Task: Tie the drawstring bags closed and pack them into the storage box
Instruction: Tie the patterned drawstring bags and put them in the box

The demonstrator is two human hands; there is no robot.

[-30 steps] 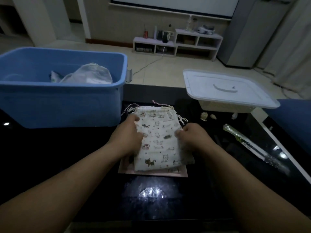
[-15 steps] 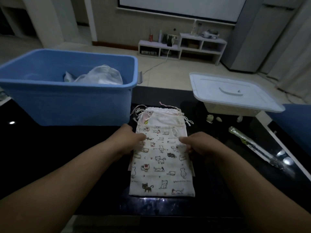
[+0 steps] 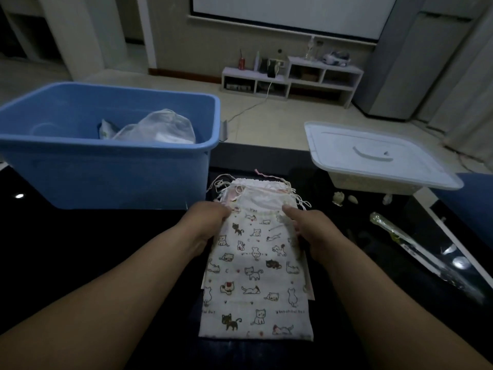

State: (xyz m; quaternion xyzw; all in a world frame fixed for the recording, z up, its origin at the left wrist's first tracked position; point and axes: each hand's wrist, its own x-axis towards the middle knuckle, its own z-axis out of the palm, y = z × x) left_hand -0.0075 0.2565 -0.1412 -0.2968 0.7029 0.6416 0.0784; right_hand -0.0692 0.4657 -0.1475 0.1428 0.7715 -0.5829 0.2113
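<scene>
Left hand (image 3: 210,225) and right hand (image 3: 306,232) each pinch a top corner of the white cat-print cloth drawstring bag (image 3: 256,276), flat on the black worktop (image 3: 80,249), probably hunting its cords. The blue plastic storage box (image 3: 106,177) waits at ten o'clock.

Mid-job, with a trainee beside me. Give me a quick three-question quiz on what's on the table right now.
1. True or false: the cat-print bag lies inside the blue box.
2. Where does the blue box stand relative to the bag? A) to its left B) to its right C) on top of it
3. What do the left hand and right hand both grip?
Key: 1 false, it lies flat on the black table; 2 A; 3 the cat-print bag, at its sides just below the mouth.
</scene>
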